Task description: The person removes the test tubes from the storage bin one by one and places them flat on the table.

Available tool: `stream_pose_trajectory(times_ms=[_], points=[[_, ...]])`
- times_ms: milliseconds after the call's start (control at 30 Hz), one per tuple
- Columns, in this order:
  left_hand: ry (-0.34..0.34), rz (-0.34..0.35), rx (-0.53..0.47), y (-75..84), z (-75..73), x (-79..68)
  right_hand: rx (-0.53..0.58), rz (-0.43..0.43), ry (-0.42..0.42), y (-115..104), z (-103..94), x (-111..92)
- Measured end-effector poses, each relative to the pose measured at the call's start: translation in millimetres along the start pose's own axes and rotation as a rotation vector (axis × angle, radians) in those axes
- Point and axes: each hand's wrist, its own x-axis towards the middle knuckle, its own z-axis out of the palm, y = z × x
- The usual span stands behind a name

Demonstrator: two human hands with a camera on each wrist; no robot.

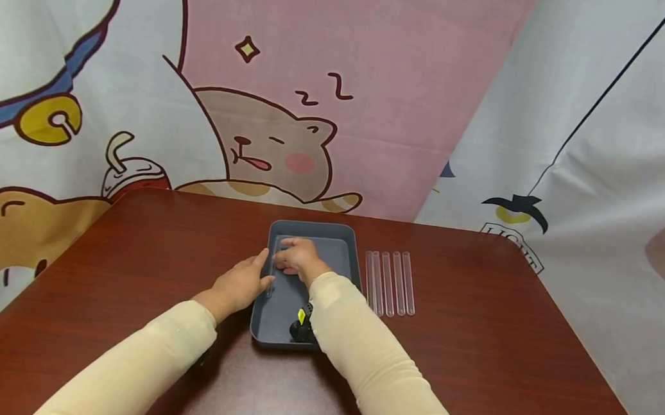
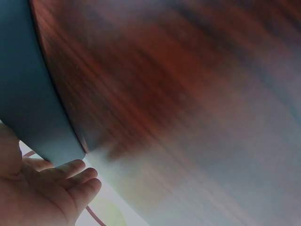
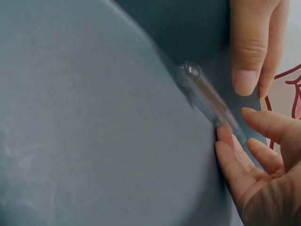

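Observation:
In the head view a clear test tube [image 1: 269,287] lies lengthwise inside the grey tray [image 1: 313,229], along its left wall. My right hand [image 1: 301,258] reaches over the tray with loosely spread fingers. In the right wrist view the test tube [image 3: 211,101] runs up to that right hand [image 3: 265,165]; its fingertips touch or nearly touch the far end of the tube, and the thumb lies on the other side. At the left rim my left hand [image 1: 239,288] straddles the wall, thumb inside, fingers outside. Those left fingers [image 2: 84,186] are extended beside the tray's outer side.
Several clear test tubes [image 1: 388,282] lie side by side on the brown table [image 1: 475,320], right of the tray. A small black device with a yellow mark [image 1: 301,318] shows at the right sleeve. A patterned curtain [image 1: 411,78] hangs behind the table.

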Motion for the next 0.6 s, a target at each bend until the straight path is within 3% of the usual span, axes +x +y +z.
stream_pose_trajectory(times_ms=[600], points=[[-0.004, -0.006, 0.000, 1.2, -0.1, -1.0, 0.013, -0.005, 0.004, 4.0, 3.3, 2.5]])
